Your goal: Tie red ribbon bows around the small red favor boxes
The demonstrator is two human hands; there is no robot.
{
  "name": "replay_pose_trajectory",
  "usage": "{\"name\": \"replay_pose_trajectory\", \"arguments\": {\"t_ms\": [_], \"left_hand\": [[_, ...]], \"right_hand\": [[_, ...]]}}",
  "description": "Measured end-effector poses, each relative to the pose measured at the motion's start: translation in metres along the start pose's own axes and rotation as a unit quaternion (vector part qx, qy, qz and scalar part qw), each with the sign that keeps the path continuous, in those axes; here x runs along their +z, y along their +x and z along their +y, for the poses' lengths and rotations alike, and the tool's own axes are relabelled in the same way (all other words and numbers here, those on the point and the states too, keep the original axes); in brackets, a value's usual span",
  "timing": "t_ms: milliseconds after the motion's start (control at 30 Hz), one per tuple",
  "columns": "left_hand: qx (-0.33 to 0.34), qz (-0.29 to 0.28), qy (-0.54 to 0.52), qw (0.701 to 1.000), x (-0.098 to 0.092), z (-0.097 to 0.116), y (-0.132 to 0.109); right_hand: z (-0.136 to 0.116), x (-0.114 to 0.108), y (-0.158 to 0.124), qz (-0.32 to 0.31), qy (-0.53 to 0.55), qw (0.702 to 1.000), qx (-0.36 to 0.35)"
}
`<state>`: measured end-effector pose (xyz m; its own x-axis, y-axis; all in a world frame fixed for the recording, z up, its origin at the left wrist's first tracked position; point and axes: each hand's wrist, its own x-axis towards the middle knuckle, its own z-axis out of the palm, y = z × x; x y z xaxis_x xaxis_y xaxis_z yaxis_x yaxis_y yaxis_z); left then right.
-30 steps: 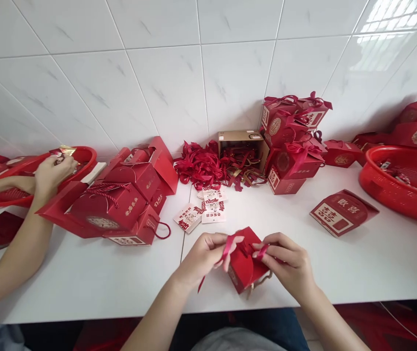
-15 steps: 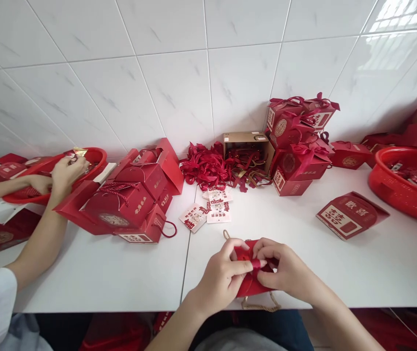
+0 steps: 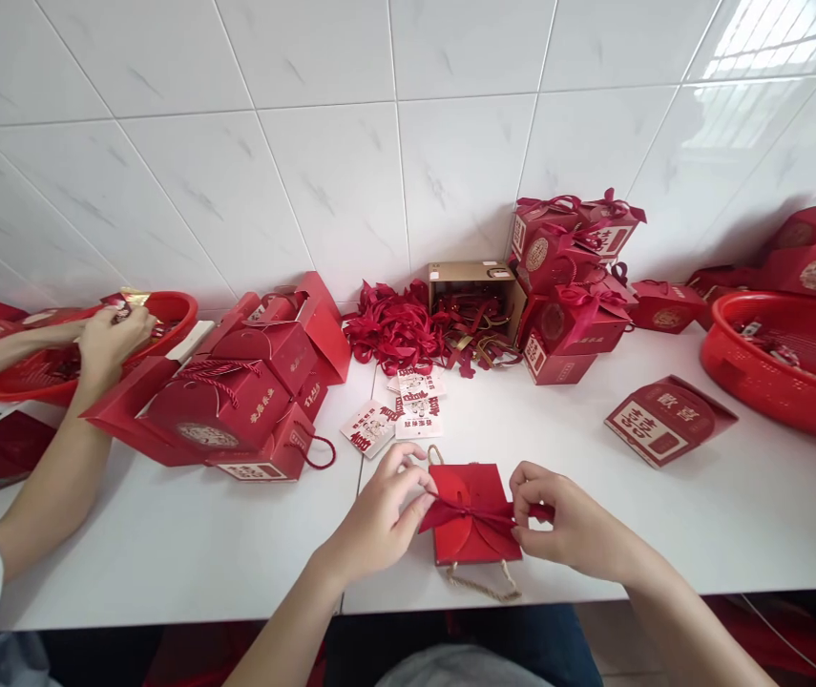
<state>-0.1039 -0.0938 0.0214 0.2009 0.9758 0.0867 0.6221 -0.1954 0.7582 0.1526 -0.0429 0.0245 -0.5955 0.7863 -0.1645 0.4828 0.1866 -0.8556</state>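
Observation:
A small red gift box (image 3: 477, 544) with rope handles lies on the white table just in front of me. Across its top runs a dark red ribbon (image 3: 475, 515), knotted near the middle. My left hand (image 3: 384, 510) pinches the ribbon at the box's left side. On the other side, my right hand (image 3: 554, 515) has its fingers closed on the ribbon's right part, with a bit of it showing past the fingers. One rope handle (image 3: 486, 584) hangs toward the table's front edge; the other sticks up at the back.
Printed cards (image 3: 418, 417), a heap of red ribbons (image 3: 393, 329) and an open carton (image 3: 475, 277) of ribbons lie behind. Stacked red boxes (image 3: 569, 320) stand right of them, more boxes (image 3: 214, 410) left. A red basket (image 3: 780, 382) is far right. A co-worker's hands (image 3: 111, 334) reach over another basket.
My hands have moved apart from the box's middle, drawing the ribbon out to both sides. A knot now shows at the centre. The view has shifted slightly.

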Motion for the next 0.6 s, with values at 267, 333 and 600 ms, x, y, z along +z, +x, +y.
{"name": "replay_pose_trajectory", "arguments": {"t_ms": [267, 333, 600], "left_hand": [[0.124, -0.058, 0.098, 0.986, -0.008, 0.000, 0.026], [0.158, 0.014, 0.214, 0.964, -0.003, -0.001, 0.030], [0.059, 0.162, 0.302, 0.937, 0.020, -0.004, 0.027]], "right_hand": [[-0.003, -0.003, -0.004, -0.030, 0.053, 0.998, -0.026], [-0.003, -0.003, -0.005, -0.026, 0.055, 0.998, -0.013], [-0.007, 0.004, -0.002, -0.001, 0.035, 0.999, 0.002]]}}
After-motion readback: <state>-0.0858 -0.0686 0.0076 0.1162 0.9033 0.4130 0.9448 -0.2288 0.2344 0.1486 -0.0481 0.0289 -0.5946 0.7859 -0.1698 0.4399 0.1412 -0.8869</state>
